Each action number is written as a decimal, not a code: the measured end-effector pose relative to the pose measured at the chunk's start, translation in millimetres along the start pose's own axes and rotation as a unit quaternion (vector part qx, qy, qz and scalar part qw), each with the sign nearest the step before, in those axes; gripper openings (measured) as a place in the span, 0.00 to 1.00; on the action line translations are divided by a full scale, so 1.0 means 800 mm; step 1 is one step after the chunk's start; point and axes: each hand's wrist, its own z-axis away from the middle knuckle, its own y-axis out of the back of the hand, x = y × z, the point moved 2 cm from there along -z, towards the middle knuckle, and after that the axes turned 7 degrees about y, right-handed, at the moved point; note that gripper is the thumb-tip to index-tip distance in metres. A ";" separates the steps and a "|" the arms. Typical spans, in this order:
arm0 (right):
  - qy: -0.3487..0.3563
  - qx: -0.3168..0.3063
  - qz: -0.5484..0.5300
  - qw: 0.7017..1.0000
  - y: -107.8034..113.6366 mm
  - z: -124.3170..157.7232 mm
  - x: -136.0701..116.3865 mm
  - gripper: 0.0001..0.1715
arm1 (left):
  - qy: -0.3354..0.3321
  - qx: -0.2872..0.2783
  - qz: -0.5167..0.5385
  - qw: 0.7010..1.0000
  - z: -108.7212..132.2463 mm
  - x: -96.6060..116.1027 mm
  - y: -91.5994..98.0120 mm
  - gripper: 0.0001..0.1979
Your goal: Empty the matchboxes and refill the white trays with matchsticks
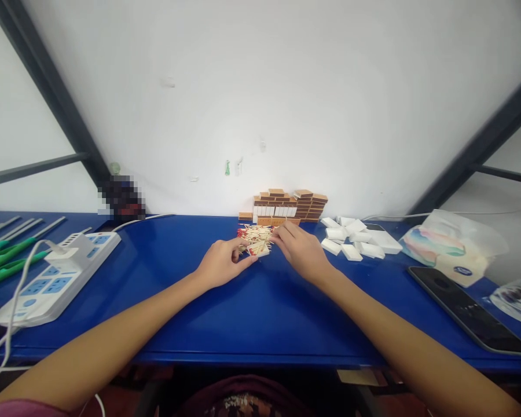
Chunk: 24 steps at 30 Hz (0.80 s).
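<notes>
My left hand [224,260] is closed on a small white matchbox tray [264,252], thumb along its near side. Red-headed matches [252,250] lie in the tray. Just behind it is a loose pile of matches [256,233] on the blue table. My right hand [299,248] is at the right edge of the pile, fingertips pinched together; whatever is between them is too small to make out. Behind the pile stand stacked brown matchboxes [310,207] against the wall. To the right of my right hand lies a heap of white matchbox trays [351,234].
A white power strip [52,289] with a plugged-in charger and cable lies at the left, beside green-handled tools [8,260]. On the right are a black phone [469,307], a tissue pack [447,246] and a white box [384,240]. The blue table [243,318] meets a white wall.
</notes>
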 end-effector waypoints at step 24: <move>-0.020 0.045 -0.115 0.992 -0.001 0.001 0.016 0.08 | -0.023 0.013 0.016 1.000 0.000 0.000 0.000 0.21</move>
